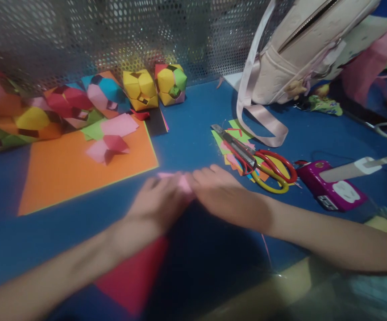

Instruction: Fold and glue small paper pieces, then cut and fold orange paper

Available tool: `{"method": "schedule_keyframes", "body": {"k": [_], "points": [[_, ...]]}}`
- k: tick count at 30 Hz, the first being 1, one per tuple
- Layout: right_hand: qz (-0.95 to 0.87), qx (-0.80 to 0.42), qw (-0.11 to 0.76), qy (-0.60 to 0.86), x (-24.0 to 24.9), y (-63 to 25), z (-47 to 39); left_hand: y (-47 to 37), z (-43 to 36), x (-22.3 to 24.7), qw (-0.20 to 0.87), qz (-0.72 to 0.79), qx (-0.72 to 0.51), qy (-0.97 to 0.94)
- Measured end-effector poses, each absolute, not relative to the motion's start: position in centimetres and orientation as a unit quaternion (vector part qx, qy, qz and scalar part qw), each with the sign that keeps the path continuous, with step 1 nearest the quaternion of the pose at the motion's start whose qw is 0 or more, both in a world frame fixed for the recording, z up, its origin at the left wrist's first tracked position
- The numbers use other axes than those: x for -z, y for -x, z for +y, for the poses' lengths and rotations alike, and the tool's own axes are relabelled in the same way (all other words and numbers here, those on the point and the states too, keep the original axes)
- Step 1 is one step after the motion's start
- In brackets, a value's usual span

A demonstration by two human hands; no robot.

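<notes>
Between my two hands, over the blue table, is a small piece of pink paper [185,183], mostly covered by my fingers. My left hand [158,196] is closed on its left side, a little blurred by motion. On the right side of the same paper, my right hand [215,187] is curled with the fingers pinched in. Under my left forearm lies a sheet of red paper [138,278]. Beyond my left hand an orange sheet [89,176] carries folded pink paper pieces [108,148].
Folded multicoloured paper balls [139,89] line the perforated metal panel [113,35]. Right of my hands, red-and-yellow-handled scissors [253,158] rest on paper scraps [236,133]. A purple power strip [337,187] with a cable and a pale backpack [280,67] with a loose strap are farther right.
</notes>
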State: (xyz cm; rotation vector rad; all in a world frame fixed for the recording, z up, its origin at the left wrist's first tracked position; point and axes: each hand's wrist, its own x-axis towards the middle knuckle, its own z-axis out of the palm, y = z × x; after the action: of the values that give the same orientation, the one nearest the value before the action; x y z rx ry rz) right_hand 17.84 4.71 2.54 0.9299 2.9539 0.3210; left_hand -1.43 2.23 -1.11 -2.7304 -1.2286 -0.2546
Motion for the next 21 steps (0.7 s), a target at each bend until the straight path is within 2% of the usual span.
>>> {"method": "schedule_keyframes", "body": {"k": [5, 13, 17, 21], "points": [[0.944, -0.116, 0.053, -0.303, -3.6, -17.9, 4.2, 1.4, 2.0, 0.7, 0.120, -0.427, 0.090, 0.892], [0.928, -0.097, 0.119, -0.339, -4.1, -18.0, 3.4, 1.5, 1.9, 0.1, 0.122, -0.471, 0.058, 0.872], [0.914, -0.121, 0.099, -0.374, -4.4, -18.3, 3.8, 1.8, 2.2, -0.6, 0.114, -0.468, 0.061, 0.874], [0.896, -0.158, 0.030, -0.414, -4.1, -18.9, 4.6, 2.0, 2.8, -1.7, 0.077, -0.467, 0.071, 0.878]]}}
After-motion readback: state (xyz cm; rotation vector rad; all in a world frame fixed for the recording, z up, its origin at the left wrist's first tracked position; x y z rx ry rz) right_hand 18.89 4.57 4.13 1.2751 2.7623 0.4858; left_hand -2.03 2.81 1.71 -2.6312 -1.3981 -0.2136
